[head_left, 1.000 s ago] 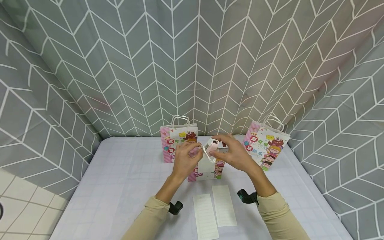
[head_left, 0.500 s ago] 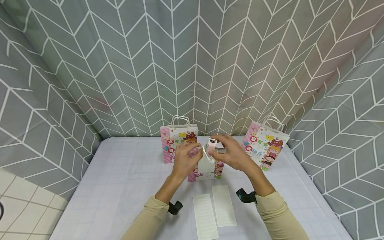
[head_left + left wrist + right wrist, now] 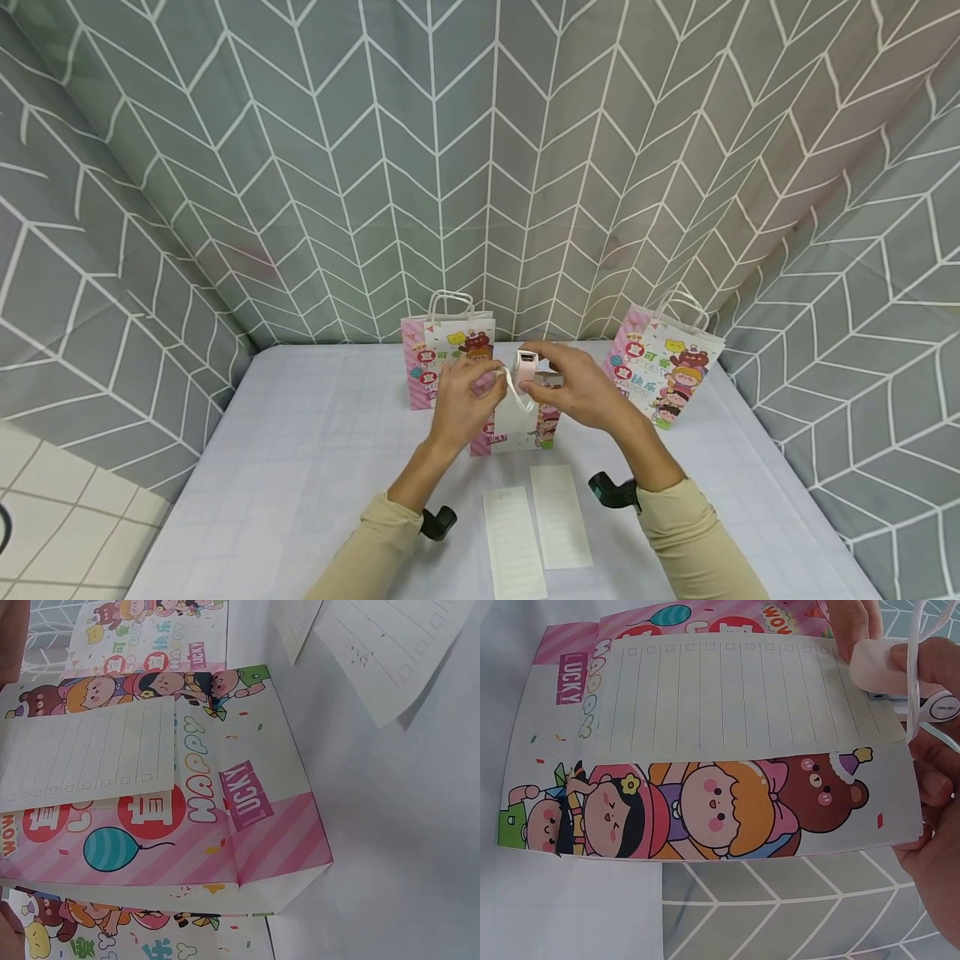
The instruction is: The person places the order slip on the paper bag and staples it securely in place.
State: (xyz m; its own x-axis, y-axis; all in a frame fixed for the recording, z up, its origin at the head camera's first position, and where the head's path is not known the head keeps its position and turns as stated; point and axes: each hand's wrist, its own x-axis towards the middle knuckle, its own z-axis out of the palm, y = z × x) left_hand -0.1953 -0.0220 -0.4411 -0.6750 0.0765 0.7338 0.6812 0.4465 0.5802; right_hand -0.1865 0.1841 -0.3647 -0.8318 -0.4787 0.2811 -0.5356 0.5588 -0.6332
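A pink and white stapler (image 3: pixel 528 371) is gripped between the thumb and fingers of my right hand (image 3: pixel 581 387). In the right wrist view the stapler (image 3: pixel 875 661) bites over a corner of a lined paper slip (image 3: pixel 727 697) at the top edge of a cartoon paper gift bag (image 3: pixel 697 810). My left hand (image 3: pixel 461 396) pinches the bag's top edge near its white handle (image 3: pixel 913 667). The slip lies against the bag's printed front. From the left wrist the bag (image 3: pixel 277 840) appears sideways, its bottom to the right, with the left fingers mostly cut off.
Two matching gift bags stand upright behind: one bag (image 3: pixel 420 358) at the back left, another bag (image 3: pixel 663 367) tilted at the back right. Two lined paper slips, a left slip (image 3: pixel 513 542) and a right slip (image 3: pixel 561 517), lie on the white tablecloth (image 3: pixel 300 467). A patterned curtain (image 3: pixel 480 167) hangs behind.
My right hand and the stapler have shifted slightly left, and the stapler has turned more upright. My left hand stays in place at the bag's top.
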